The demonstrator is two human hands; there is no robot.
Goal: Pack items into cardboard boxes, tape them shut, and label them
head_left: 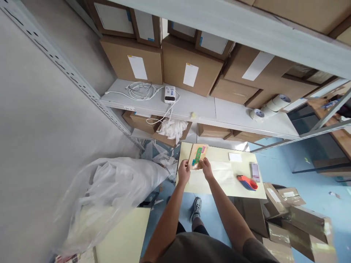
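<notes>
A flat tan packet (197,155) with green, purple and blue print is held up over the pale yellow table (219,190). My left hand (184,171) grips its left edge, fingers closed around the corner. On the lower right side, my right hand (206,169) pinches the same packet. What the packet contains cannot be made out. To the right on the tabletop lie a red and blue plastic object (247,182), a white card (235,157) and a blurred purple-grey item (255,171). A pale sheet (219,171) lies flat near my right hand.
Ahead, a shelf (197,106) bears cardboard boxes (175,69), a small white device (170,94), coiled white cable (141,90) and tape rolls (257,115). A large plastic bag (117,190) of white scraps bulges at the left. Cardboard cartons (307,223) pile up at the lower right.
</notes>
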